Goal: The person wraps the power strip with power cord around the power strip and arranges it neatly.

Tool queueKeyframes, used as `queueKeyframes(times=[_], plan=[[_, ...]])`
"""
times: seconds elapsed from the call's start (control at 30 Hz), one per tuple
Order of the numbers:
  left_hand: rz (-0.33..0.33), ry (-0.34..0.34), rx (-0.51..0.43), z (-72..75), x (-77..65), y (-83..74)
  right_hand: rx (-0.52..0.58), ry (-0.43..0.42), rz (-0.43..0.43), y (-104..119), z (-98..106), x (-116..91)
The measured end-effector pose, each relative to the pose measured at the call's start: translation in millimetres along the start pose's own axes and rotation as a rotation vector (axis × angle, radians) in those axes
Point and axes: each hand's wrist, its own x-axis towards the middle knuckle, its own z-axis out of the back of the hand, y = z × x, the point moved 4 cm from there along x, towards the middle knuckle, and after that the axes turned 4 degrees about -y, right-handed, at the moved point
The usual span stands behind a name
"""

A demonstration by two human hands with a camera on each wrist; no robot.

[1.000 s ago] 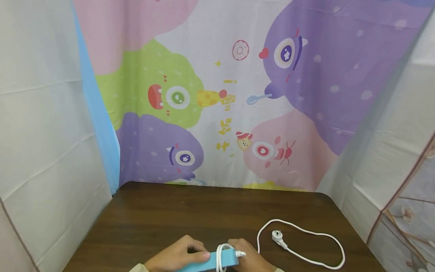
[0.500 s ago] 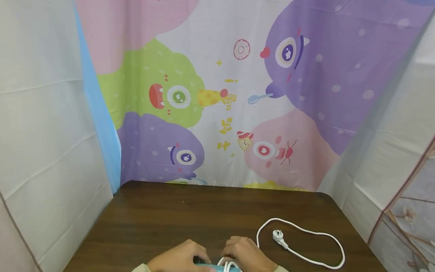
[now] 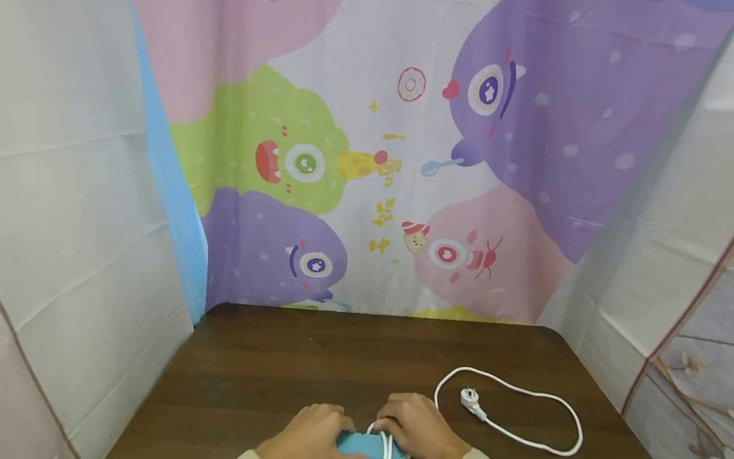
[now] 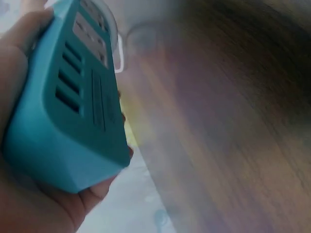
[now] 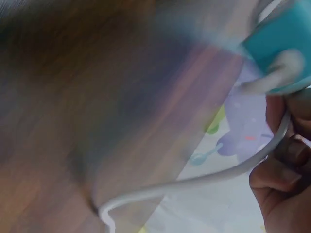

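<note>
My left hand (image 3: pixel 312 432) grips a teal power strip (image 4: pixel 58 116) near the front edge of the head view. In the left wrist view its slots and white socket panels show, with the fingers wrapped round its body. My right hand (image 3: pixel 421 426), at the strip's other end, pinches the white power cord (image 5: pixel 194 185) between thumb and fingers. Loops of that cord (image 3: pixel 387 443) lie round the strip. The cord's other end lies on the table at the right, curving to a white plug (image 3: pixel 470 399) with its pins up.
The dark wooden table (image 3: pixel 275 357) runs back to a curtain (image 3: pixel 367 280) printed with cartoon monsters. Pale fabric walls (image 3: pixel 86 255) flank it on the left and right.
The strip has turned and dropped lower in the head view. My right hand has come round from behind its end to the cord loops. The plug lies where it was.
</note>
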Motion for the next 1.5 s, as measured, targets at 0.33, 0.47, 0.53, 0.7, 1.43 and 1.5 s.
queueKeyframes(times=[0.33,0.47,0.53,0.7,1.43,1.5], plan=[[0.064,-0.095,0.244,3.9,3.7,-3.9,-0.109,-0.113,-0.066,14.6,9.3,6.7],[0.098,-0.148,0.294,3.2,3.2,-0.4,-0.095,-0.154,-0.108,15.6,9.6,6.8],[0.109,-0.194,0.320,4.3,2.1,0.6,-0.074,-0.171,-0.116,16.5,10.3,7.2],[0.105,-0.297,0.377,8.9,0.5,-1.1,-0.059,-0.214,-0.102,21.4,14.1,8.2],[0.141,-0.451,0.490,14.6,0.5,-4.5,-0.149,-0.331,-0.077,29.9,25.4,9.9],[0.137,-0.460,0.488,14.2,0.2,-4.3,-0.144,-0.332,-0.088,30.1,25.5,9.5]])
